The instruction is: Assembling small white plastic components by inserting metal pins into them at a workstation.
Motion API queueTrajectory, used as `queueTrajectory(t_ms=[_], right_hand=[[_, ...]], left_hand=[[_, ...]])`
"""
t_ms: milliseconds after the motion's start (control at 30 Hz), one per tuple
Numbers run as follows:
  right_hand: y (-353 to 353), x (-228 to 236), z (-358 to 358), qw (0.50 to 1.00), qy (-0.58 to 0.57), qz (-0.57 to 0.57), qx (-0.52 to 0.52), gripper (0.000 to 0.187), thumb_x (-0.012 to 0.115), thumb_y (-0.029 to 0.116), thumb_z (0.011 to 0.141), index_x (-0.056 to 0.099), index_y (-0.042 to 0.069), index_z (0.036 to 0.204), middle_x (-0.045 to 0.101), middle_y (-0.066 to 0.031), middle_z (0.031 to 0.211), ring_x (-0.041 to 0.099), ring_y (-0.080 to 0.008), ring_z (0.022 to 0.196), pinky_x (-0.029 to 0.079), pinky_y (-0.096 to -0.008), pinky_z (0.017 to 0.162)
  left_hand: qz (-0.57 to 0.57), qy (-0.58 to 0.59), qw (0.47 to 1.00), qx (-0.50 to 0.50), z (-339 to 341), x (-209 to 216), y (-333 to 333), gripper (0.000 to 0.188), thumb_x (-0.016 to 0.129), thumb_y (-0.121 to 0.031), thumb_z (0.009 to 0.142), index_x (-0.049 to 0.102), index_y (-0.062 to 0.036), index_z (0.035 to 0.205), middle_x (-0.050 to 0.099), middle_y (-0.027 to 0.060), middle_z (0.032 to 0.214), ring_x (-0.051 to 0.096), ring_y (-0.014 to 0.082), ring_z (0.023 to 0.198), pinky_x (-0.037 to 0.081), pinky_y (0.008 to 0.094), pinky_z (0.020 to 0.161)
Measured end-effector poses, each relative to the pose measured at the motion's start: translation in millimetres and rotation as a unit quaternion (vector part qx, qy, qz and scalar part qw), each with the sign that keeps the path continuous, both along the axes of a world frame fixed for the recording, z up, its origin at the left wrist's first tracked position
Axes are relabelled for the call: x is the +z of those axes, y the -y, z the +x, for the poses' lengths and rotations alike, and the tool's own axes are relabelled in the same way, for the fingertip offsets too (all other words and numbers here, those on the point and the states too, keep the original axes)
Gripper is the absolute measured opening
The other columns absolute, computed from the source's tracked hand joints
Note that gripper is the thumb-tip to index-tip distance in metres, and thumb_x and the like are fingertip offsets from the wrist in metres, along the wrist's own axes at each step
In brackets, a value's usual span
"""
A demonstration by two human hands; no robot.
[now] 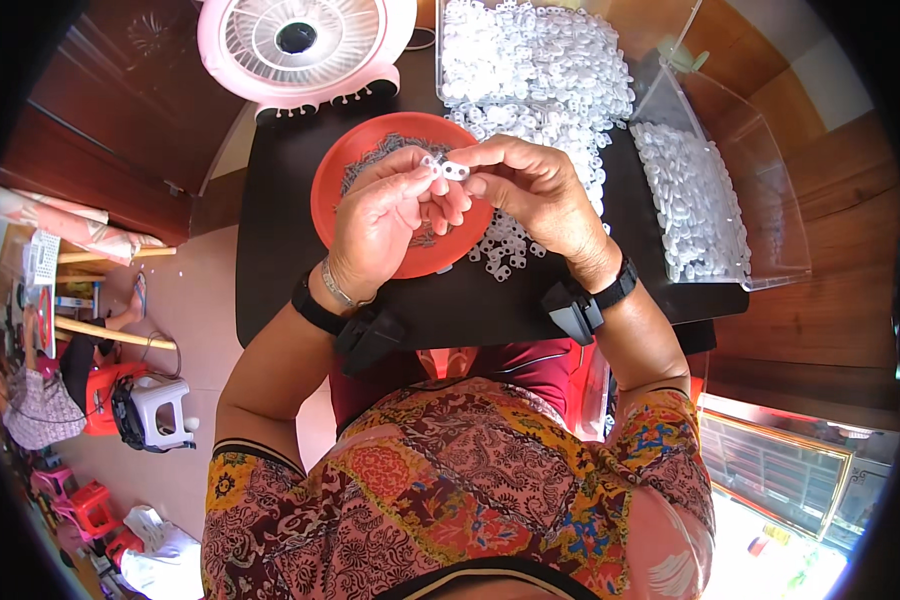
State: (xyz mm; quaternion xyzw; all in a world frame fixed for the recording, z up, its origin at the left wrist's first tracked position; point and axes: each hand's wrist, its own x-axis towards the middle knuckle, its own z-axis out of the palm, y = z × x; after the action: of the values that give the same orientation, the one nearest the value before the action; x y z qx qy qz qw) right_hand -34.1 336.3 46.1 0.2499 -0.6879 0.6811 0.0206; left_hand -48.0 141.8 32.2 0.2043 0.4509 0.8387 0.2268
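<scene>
Closest in, the person's patterned top fills the bottom of the view, both forearms coming up from it with black wrist straps on. The left hand [390, 215] and right hand [530, 185] meet right over the red plate [335, 170], and both are pinching the same small white plastic piece [448, 170] between thumb and fingertips, so neither hand is loose or empty. Holding it up at chest height like that probably just keeps it in easy view. Could be two little pieces pushed together rather than one, hard to tell at this size.

The plate sits dead centre on the black table [270, 280], right under the hands, holding small dark bits that look like tiny springs. A few loose white pieces [500, 255] have spilled beside its rim. Past that, the big heap of white pieces [535, 65] fills a clear tray, with a clear bin [770, 225] of more on the right, all within arm's reach. Furthest back stands a pink fan [300, 45] facing the person.
</scene>
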Motion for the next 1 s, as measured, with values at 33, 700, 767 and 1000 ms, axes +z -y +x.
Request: queueTrajectory(t_ms=[33,700,767,1000], right_hand=[[-1,1,0,1.0,0.0,-0.001,-0.001,0.021,0.06,-0.004,0.088,0.065,0.0,0.107,0.066,-0.0038,0.091,0.061,-0.0095,0.084,0.051,-0.0243,0.079],[-11,-2,-8,0.954,0.26,-0.146,0.026,0.021,0.065,0.009,0.088,0.061,-0.001,0.106,0.068,-0.0074,0.09,0.065,-0.0118,0.077,0.053,-0.0232,0.071],[-9,0,-7,0.959,0.252,-0.133,0.008,0.021,0.065,0.009,0.088,0.062,-0.001,0.106,0.068,-0.0073,0.09,0.066,-0.0119,0.078,0.053,-0.0232,0.071],[-4,0,-2,0.98,0.176,-0.089,-0.02,0.02,0.064,0.004,0.088,0.063,-0.001,0.107,0.067,-0.0058,0.087,0.065,-0.0108,0.079,0.052,-0.0224,0.071]], left_hand=[[-0.001,0.0,1.0,-0.001,0,0,0,0.021,0.046,-0.022,0.094,0.055,-0.0042,0.087,0.064,0.012,0.084,0.06,0.0166,0.074,0.044,0.0253,0.065],[-0.2,-0.084,0.969,0.121,9,0,-8,0.021,0.05,-0.022,0.092,0.057,-0.0042,0.083,0.053,0.0,0.065,0.046,0.0058,0.055,0.034,0.0197,0.049],[-0.203,-0.083,0.968,0.125,9,0,-9,0.021,0.05,-0.022,0.092,0.057,-0.0041,0.082,0.053,-0.0002,0.064,0.045,0.0056,0.054,0.033,0.0197,0.048],[-0.196,-0.074,0.971,0.119,8,0,-7,0.021,0.05,-0.021,0.092,0.056,-0.0041,0.081,0.052,-0.001,0.064,0.044,0.0052,0.054,0.031,0.0196,0.047]])
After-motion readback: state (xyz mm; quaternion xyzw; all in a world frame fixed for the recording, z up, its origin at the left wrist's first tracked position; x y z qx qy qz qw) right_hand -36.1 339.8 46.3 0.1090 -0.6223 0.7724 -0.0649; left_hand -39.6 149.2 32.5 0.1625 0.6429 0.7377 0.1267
